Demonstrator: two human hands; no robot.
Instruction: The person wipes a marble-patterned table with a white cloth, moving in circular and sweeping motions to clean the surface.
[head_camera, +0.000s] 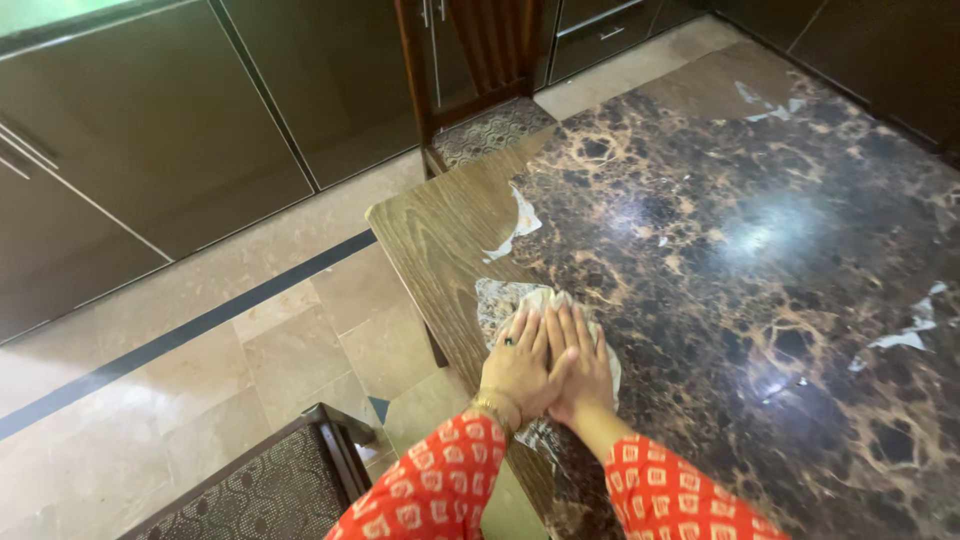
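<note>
Both of my hands press flat on a pale crumpled cloth (548, 298) lying on the dark marble-patterned table top (760, 250), close to its left wooden edge. My left hand (516, 362) wears a ring and a gold bangle, and it lies partly over my right hand (585, 368). Fingers of both hands are stretched out and point away from me. Most of the cloth is hidden under my palms. My sleeves are orange-red with a white pattern.
The table covering is torn in pale patches (515, 228) near the left edge and at the right (905, 335). A wooden chair (480, 90) stands at the table's far end. Another chair seat (260, 490) is at lower left. Dark cabinets (150, 130) line the tiled floor.
</note>
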